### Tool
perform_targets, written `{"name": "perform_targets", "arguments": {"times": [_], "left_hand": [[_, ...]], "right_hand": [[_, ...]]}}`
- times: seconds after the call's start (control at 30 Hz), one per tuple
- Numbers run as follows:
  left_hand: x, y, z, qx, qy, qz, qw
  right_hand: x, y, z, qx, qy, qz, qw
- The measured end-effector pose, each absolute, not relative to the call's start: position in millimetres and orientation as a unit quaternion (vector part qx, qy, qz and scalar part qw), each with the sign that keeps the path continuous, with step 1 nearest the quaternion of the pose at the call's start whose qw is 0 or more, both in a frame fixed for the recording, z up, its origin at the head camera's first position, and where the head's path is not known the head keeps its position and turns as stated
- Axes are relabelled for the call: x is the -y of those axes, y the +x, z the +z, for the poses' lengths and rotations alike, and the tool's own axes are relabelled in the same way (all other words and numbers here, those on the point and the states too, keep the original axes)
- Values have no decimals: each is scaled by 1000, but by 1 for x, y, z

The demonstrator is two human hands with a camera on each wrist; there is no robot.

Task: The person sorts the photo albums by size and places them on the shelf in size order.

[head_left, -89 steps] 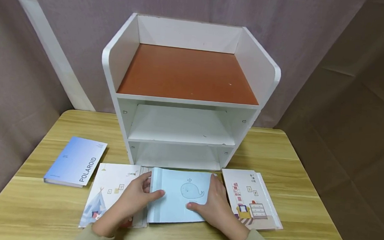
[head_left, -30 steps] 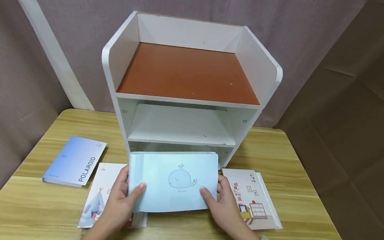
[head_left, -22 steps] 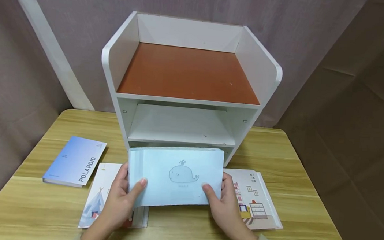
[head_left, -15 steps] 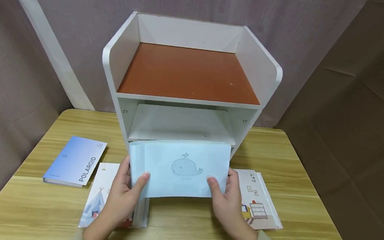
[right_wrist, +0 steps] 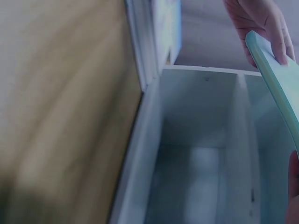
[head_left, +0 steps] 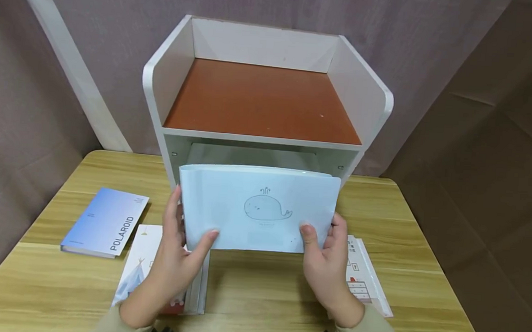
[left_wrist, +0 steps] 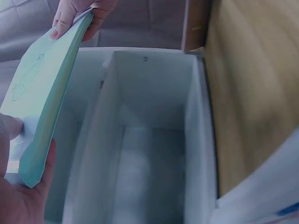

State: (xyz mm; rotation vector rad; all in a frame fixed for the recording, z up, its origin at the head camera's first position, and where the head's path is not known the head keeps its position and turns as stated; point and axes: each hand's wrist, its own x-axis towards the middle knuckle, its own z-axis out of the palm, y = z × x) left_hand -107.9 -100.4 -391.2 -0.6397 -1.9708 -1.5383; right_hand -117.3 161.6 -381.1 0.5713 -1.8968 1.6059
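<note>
Legible lettering, head view: on the cover of the blue book (head_left: 100, 219) to your left you read "POLAROID" (head_left: 122, 234), in dark capitals running up along one edge; the smaller print elsewhere on that cover is too fine for you to make out. Likewise illegible to you are the faint line beneath the whale drawing (head_left: 267, 207) on the pale blue book (head_left: 219, 209) and the small characters on the white book (head_left: 363, 271) to your right.

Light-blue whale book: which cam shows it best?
Head view: the light-blue whale book faces the camera, whale drawing uncovered. Left wrist: front at a steep slant, drawing foreshortened. Right wrist: an edge and a slice of front, cut off by the picture border; no drawing.
</note>
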Motion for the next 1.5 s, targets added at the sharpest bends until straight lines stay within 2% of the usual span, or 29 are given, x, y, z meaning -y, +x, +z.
{"name": "perform_targets", "arguments": {"times": [0.2, 0.47, 0.57, 0.87, 1.23, 1.37, 1.5], "left_hand": [[101, -118, -368, 706, -288, -573, 300], [109, -120, -342, 774, -285, -507, 251], [109, -121, -335, 771, -290, -505, 260], [104, -128, -318, 735, -317, -518, 301], [104, -132, -313, 741, -310, -513, 302], [103, -131, -309, 733, -311, -532, 288], [103, -130, -303, 714, -311, -574, 252]], "right_hand": [[-160, -128, -357, 698, 215, 610, 308], [-160, -141, -330, 660, 229, 644, 311], [-159, -144, -323, 654, 223, 653, 310], [-161, -154, -302, 689, 220, 625, 293], [-166, -154, -286, 728, 235, 599, 237], [-167, -153, -282, 732, 225, 597, 240], [-170, -151, -279, 746, 225, 580, 238]]}}
